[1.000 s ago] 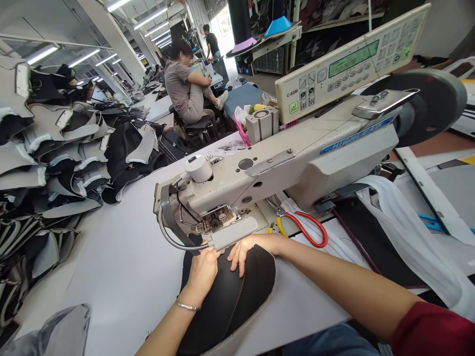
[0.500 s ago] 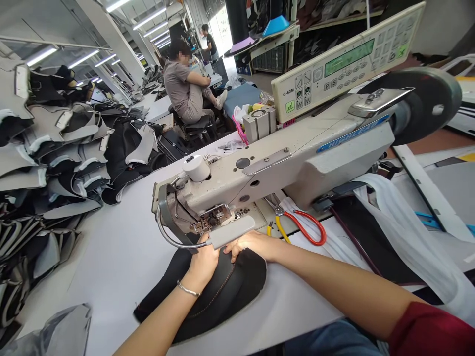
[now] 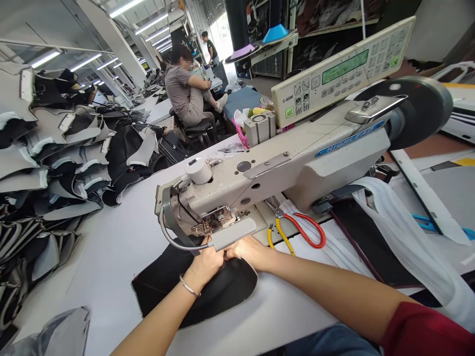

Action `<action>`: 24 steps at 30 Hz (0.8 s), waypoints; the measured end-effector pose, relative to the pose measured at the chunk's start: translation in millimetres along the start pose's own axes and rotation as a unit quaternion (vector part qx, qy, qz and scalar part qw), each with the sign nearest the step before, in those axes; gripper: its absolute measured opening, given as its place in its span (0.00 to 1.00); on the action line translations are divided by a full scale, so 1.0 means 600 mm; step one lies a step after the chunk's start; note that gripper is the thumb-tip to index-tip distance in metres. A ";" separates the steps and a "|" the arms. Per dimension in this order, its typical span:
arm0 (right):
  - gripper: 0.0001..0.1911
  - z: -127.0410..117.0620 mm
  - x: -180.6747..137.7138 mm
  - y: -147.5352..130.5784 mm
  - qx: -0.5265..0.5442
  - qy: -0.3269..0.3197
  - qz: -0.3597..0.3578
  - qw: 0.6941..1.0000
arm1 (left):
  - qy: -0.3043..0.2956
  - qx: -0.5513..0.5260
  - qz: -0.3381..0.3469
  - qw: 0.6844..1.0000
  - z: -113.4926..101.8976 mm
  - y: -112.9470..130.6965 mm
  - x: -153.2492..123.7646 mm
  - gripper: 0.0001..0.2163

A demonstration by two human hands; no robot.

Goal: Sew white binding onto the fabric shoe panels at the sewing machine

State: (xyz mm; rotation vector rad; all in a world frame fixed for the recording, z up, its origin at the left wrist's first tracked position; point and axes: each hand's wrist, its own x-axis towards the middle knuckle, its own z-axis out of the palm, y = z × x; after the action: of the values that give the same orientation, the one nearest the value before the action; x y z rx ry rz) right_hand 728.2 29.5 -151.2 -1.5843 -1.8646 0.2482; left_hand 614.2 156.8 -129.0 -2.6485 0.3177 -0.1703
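A black stitched panel (image 3: 230, 291) lies on the white table in front of the sewing machine (image 3: 256, 175). My left hand (image 3: 206, 264), with a silver bracelet at its wrist, is closed on the panel's upper edge just under the needle area. Close on its right, my right hand (image 3: 247, 251) is curled with its fingers pinching the same edge. A grey lamp bar (image 3: 233, 234) on a flexible metal hose hides some of the fingertips. The needle's contact with the panel cannot be seen.
Red-handled scissors (image 3: 308, 230) and yellow-handled snips (image 3: 282, 236) lie beside the machine bed. A control panel (image 3: 343, 74) stands above the arm. Stacks of grey and black pieces (image 3: 67, 143) crowd the left. A seated person (image 3: 185, 94) works farther back.
The black panel has turned and shifted under my hands, and its orange stitch line is now mostly out of sight. My two hands have come closer together and stay on its edge.
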 end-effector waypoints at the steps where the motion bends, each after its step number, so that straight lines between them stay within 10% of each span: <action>1: 0.06 -0.002 0.000 0.001 0.009 -0.006 -0.005 1.000 | 0.013 0.005 0.016 1.000 -0.002 -0.006 -0.002 0.11; 10: 0.13 -0.024 -0.012 0.017 0.156 -0.154 -0.108 0.970 | 0.139 -0.061 -0.041 0.988 0.016 -0.059 -0.027 0.15; 24: 0.17 0.130 0.056 -0.068 -0.154 -0.049 0.009 0.987 | -0.014 -0.217 -0.168 0.961 0.005 -0.017 -0.004 0.12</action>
State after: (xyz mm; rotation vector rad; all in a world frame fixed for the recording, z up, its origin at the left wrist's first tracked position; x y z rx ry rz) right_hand 647.8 71.8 -176.3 -1.8233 -2.0417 0.0477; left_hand 614.0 167.5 -126.9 -3.1237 -0.1269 -0.1891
